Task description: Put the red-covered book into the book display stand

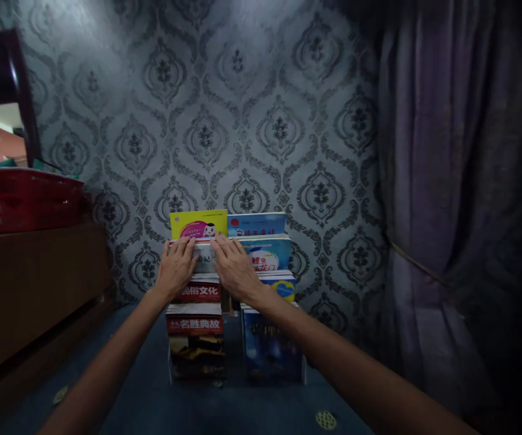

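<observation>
A tiered stand (305,370), its edges looking clear, holds books in stepped rows. My left hand (177,266) and my right hand (232,266) grip the top edge of a grey-covered book (205,258) in the second row from the back, left column. Fingers lie over its top and thumbs are near its front. Behind it stands a yellow book (197,219), with a blue book (256,223) beside it. A light-blue book (272,254) is to the right of my right hand. Lower down are two red-topped books (200,291) and a dark blue book (272,350), partly behind my right forearm.
Patterned wallpaper (243,121) rises behind the stand. On the left, a red basket (25,199) sits on a brown cabinet (38,290) near a dark-framed mirror (20,90). A purple curtain (433,181) hangs at the right. Blue cloth (152,405) covers the surface below.
</observation>
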`<act>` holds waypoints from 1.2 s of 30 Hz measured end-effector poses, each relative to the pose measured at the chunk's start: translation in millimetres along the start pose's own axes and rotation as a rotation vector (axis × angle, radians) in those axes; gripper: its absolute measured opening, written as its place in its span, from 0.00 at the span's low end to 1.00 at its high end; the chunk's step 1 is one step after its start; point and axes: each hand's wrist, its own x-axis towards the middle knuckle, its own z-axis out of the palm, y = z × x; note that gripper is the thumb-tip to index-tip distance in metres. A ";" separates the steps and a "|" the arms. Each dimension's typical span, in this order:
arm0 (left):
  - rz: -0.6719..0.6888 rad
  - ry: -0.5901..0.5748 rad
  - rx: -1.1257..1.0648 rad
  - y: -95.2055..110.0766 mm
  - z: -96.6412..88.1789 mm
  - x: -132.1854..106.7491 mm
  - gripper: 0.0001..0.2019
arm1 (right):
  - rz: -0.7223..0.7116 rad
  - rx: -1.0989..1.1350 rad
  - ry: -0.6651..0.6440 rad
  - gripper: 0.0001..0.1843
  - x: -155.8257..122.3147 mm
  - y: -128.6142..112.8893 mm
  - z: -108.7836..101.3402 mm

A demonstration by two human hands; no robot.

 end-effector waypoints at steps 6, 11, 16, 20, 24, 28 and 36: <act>0.120 0.037 -0.073 49.2 -2.3 31.6 0.23 | 0.222 -0.167 0.066 0.22 -23.0 62.1 -29.7; 0.168 0.024 -0.129 91.1 12.6 57.8 0.19 | 0.198 -0.200 0.015 0.20 -34.2 86.7 -27.5; 0.164 -0.014 -0.146 93.5 16.6 56.3 0.18 | 0.210 -0.149 0.011 0.22 -37.1 85.1 -23.6; 0.111 -0.050 -0.153 82.5 9.6 53.6 0.20 | 0.251 -0.074 0.026 0.23 -41.9 89.4 -26.4; -0.012 -0.074 -0.149 71.9 5.1 55.2 0.19 | 0.564 0.119 0.149 0.29 -56.8 101.7 -20.6; -0.038 -0.118 -0.177 67.0 4.8 60.6 0.13 | 0.727 0.236 0.151 0.29 -70.8 111.6 -5.9; -0.075 -0.172 -0.234 68.1 4.1 66.9 0.10 | 0.802 0.340 0.146 0.24 -73.5 109.4 1.6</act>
